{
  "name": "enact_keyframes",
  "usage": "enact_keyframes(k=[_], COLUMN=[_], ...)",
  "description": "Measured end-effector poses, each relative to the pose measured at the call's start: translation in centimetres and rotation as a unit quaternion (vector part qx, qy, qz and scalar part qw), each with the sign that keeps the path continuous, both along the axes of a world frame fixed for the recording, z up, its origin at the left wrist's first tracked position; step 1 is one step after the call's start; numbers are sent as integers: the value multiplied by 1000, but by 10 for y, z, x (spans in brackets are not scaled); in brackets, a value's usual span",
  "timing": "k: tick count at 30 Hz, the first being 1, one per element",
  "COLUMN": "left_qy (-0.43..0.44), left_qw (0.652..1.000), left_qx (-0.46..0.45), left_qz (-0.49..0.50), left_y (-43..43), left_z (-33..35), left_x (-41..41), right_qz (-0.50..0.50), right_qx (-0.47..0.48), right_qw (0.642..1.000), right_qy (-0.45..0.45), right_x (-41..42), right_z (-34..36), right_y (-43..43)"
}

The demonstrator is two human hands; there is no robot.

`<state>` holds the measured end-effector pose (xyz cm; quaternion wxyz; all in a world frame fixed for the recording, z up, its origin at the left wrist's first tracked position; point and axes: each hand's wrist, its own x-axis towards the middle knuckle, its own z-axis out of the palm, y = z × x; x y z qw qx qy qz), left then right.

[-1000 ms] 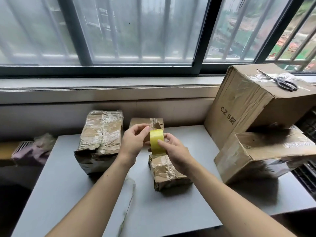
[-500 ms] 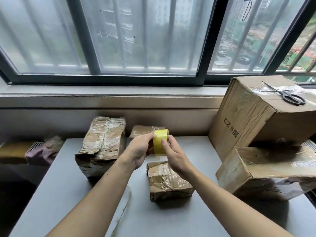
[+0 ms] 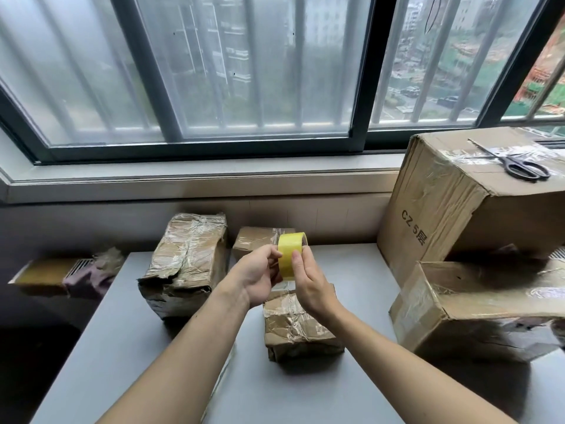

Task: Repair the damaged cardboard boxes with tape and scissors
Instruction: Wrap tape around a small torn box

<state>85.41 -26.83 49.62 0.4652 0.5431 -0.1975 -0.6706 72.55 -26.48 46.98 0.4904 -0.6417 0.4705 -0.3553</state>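
Both hands were up over the grey tabletop (image 3: pixel 122 347), holding one roll of yellow tape (image 3: pixel 287 259) between them. Left hand (image 3: pixel 256 278) gripped the roll from the left side, fingers curled onto its edge. Right hand (image 3: pixel 308 284) pinched it from the right, thumb pressed on the outer yellow face. Roll stood on edge, in the air above a small crumpled box (image 3: pixel 298 328) wrapped in clear tape, not touching it.

Another small box (image 3: pixel 255 240) sat behind the roll, near the wall. A bigger battered box (image 3: pixel 186 264) lay to the left of the hands, top torn and sagging. On the right, a large box (image 3: pixel 443 209) printed "CZ 5" rested tilted on a lower open box (image 3: pixel 458 310). Scissors (image 3: pixel 516 166) lay flat on top of the large box, well apart from both hands, blades closed as far as I could tell.
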Motion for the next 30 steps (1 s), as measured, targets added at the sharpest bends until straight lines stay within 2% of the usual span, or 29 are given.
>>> enact_keyframes(k=[3,6,7,9,11,13,17,20,23,26,30], left_qy=[-25,-152,-226,-377,-449,-464,-453,-491,-515,-511,-487], left_qw=[999,985,967,903,859,853,876,861,845,840,853], left_qx=[-8,-73,-118,-206,-245,-239,-165,-129,-141,-177,-182], left_qz=[-35,-30,-19,-18,-8,18,-11,-25,-22,-30,-51], left_y=[2,4,5,8,12,12,5,2,1,2,6], left_z=[-5,-6,-7,-10,-13,-17,-16,-17,-14,-9,-14], left_x=[-2,-5,-3,1,2,4,11,15,14,11,12], right_qz=[-13,-21,-26,-38,-38,-33,6,41,63,35,31], right_qx=[1,29,38,61,68,69,41,-15,-71,-52,23], right_qw=[1000,999,999,997,997,997,998,993,977,976,987], right_qy=[7,2,1,-6,-10,-13,43,113,193,210,156], right_x=[-3,-5,-5,-6,-3,3,5,3,2,5,6], right_z=[0,-2,-2,-3,-1,-1,-4,0,6,10,-1], right_y=[3,4,5,5,7,11,15,13,8,4,0])
